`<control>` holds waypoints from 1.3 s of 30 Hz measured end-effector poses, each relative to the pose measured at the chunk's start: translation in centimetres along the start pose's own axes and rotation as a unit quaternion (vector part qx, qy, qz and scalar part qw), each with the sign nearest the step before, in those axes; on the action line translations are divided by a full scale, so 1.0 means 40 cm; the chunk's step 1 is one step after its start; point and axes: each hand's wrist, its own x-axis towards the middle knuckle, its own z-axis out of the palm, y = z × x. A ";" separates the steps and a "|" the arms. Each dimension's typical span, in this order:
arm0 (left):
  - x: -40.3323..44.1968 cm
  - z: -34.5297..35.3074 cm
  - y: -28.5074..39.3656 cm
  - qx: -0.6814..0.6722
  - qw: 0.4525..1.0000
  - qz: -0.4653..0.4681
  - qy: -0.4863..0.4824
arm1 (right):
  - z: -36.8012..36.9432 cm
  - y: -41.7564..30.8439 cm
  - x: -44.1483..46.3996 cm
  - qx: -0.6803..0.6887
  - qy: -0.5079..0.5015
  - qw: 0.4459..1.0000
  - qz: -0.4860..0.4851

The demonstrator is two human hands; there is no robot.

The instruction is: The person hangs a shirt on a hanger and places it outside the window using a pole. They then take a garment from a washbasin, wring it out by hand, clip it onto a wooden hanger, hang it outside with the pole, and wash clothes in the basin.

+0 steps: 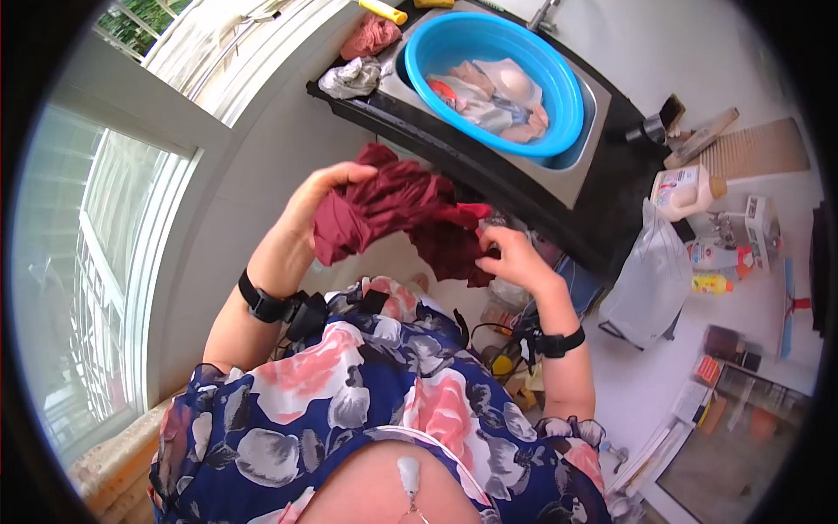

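A crumpled dark red cloth (384,205) hangs between my two hands, in front of the black counter. My left hand (327,188) is wrapped round its left end, with the thumb on top. At the cloth's right end, my right hand (515,258) pinches the edge between thumb and fingers. Beyond the cloth, a blue basin (572,109) rests in the sink and holds pale, pink and orange pieces of cloth (489,100).
The black counter (463,170) runs across in front of me. Pink cloth (370,37) and grey cloth (351,77) lie at its left end. Bottles, including a white jug (683,190), and a plastic bag (646,271) are at the right. A window (105,262) is at the left.
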 end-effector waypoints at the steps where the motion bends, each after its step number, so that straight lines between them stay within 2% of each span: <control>1: -0.007 0.006 0.004 0.020 0.999 0.025 -0.016 | -0.011 -0.040 -0.010 0.044 -0.018 0.998 0.052; 2: -0.004 0.008 0.009 0.039 0.997 0.054 -0.036 | -0.038 -0.087 -0.017 0.084 -0.035 0.991 0.101; 3: 0.081 -0.065 0.069 0.016 0.991 -0.099 0.084 | -0.053 -0.117 -0.027 0.083 -0.031 0.991 0.104; 4: 0.093 -0.139 0.105 0.065 0.989 -0.129 0.037 | -0.066 -0.142 -0.038 0.185 0.011 0.979 0.089; 6: 0.136 -0.281 0.136 -0.044 0.971 -0.226 -0.072 | -0.084 -0.194 -0.047 0.350 0.076 0.933 0.048; 8: 0.128 -0.318 0.097 -0.032 0.975 -0.212 -0.060 | -0.091 -0.253 -0.036 0.456 0.075 0.887 0.015; 10: 0.120 -0.330 0.066 -0.018 0.980 -0.191 -0.054 | -0.075 -0.331 0.008 0.476 0.084 0.876 -0.003; 12: 0.113 -0.334 0.032 0.024 0.966 -0.178 0.188 | -0.056 -0.377 0.057 0.533 0.085 0.842 -0.004; 13: 0.102 -0.357 0.043 0.144 0.958 -0.193 0.159 | -0.046 -0.401 0.080 0.544 0.095 0.834 -0.001; 14: 0.085 -0.372 0.033 0.142 0.959 -0.188 0.159 | -0.041 -0.401 0.103 0.488 0.112 0.866 -0.010; 15: 0.045 -0.316 0.030 0.358 0.927 -0.095 0.065 | -0.011 -0.420 0.121 0.502 0.140 0.853 -0.040; 16: 0.016 -0.266 0.032 0.552 0.833 0.005 -0.031 | 0.015 -0.438 0.139 0.515 0.169 0.837 -0.070; 17: 0.001 -0.236 0.041 0.626 0.771 0.037 -0.105 | 0.025 -0.447 0.156 0.515 0.167 0.838 -0.071; 18: 0.017 -0.249 0.016 0.612 0.760 0.101 -0.192 | 0.032 -0.453 0.176 0.515 0.155 0.838 -0.089; 20: 0.031 -0.200 -0.005 0.607 0.741 0.151 -0.246 | 0.035 -0.471 0.212 0.517 0.139 0.839 -0.103; 22: 0.059 -0.120 -0.010 0.568 0.797 0.096 -0.181 | 0.012 -0.503 0.248 0.548 0.020 0.834 -0.060; 23: 0.132 -0.173 -0.069 0.512 0.831 0.170 -0.131 | 0.014 -0.508 0.258 0.548 0.041 0.831 -0.089; 24: 0.121 -0.152 -0.051 0.507 0.815 0.243 -0.141 | 0.009 -0.546 0.248 0.557 0.080 0.823 -0.077; 26: 0.190 -0.150 -0.043 0.465 0.809 0.309 -0.184 | -0.042 -0.503 0.213 0.474 0.117 0.865 -0.115; 27: 0.165 -0.110 -0.024 0.465 0.809 0.308 -0.187 | -0.062 -0.470 0.188 0.442 0.113 0.879 -0.139; 29: 0.071 0.031 0.038 0.574 0.785 0.218 -0.082 | -0.064 -0.328 0.129 0.399 0.246 0.880 -0.083; 30: 0.057 0.070 0.038 0.575 0.784 0.216 -0.089 | -0.042 -0.229 0.099 0.359 0.311 0.880 -0.021; 31: 0.049 0.108 0.028 0.389 0.892 0.186 -0.135 | -0.006 -0.123 0.073 0.316 0.374 0.871 0.040; 32: 0.035 0.148 0.024 0.186 0.956 0.144 -0.173 | 0.045 -0.030 0.040 0.295 0.401 0.860 0.112; 33: 0.006 0.203 0.037 0.153 0.956 0.155 -0.196 | 0.095 0.009 0.007 0.229 0.420 0.867 0.138; 34: -0.017 0.256 0.051 0.119 0.954 0.167 -0.218 | 0.151 0.080 -0.043 0.378 0.350 0.811 0.277; 35: -0.035 0.267 0.061 0.074 0.955 0.191 -0.216 | 0.226 0.145 -0.064 0.426 0.370 0.768 0.303; 36: -0.044 0.281 0.082 0.030 0.954 0.208 -0.212 | 0.344 0.392 -0.098 0.497 0.289 0.743 0.343; 37: -0.053 0.298 0.092 0.026 0.950 0.230 -0.210 | 0.373 0.332 -0.097 0.476 0.231 0.767 0.362; 39: -0.057 0.305 0.113 0.045 0.936 0.287 -0.198 | 0.463 0.351 -0.060 0.476 0.083 0.868 0.113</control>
